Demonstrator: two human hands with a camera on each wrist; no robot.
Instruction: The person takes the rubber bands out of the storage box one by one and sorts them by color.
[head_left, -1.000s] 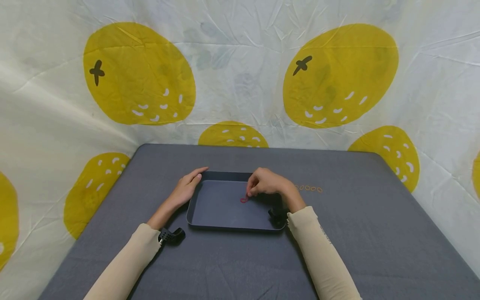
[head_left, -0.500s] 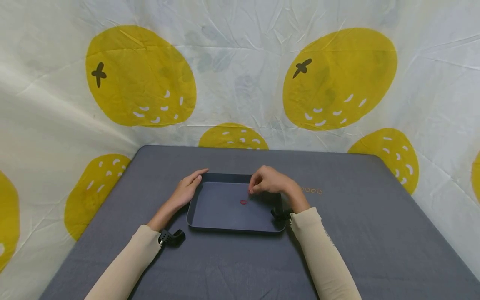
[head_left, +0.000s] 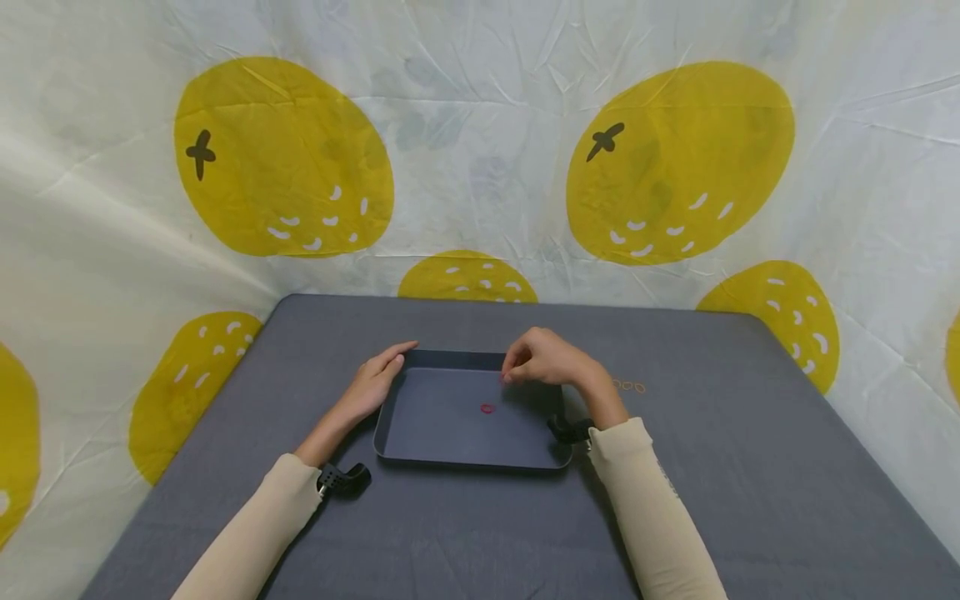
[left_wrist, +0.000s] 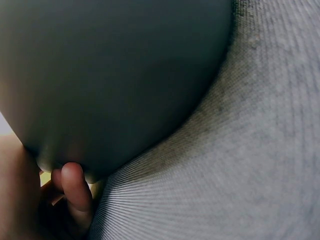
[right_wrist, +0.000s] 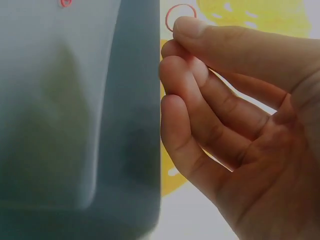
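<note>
A dark grey baking tray [head_left: 472, 465] lies on the cloth-covered table. My left hand [head_left: 372, 382] holds its far left corner, the thumb at the rim and the index finger stretched past the corner. Above the tray's right part is my right hand [head_left: 547, 358], pinching a thin red rubber band [right_wrist: 167, 18] between thumb and fingertips; the right wrist view shows the loop standing out beyond the thumb. Another red rubber band [head_left: 487, 409] lies on the tray floor, left of and below this hand. In the left wrist view, fingertips [left_wrist: 74, 177] touch the tray's edge.
To the right of the tray, partly hidden by the right forearm, orange rubber bands [head_left: 639, 388] lie in a row on the grey table [head_left: 720, 467]. A white curtain with yellow fruit prints [head_left: 480, 167] hangs behind the table. Black wrist cameras [head_left: 345, 479] are on both wrists.
My right hand has moved up and right, away from the red band on the tray floor, and covers more of the orange row. My left hand stays at the corner.
</note>
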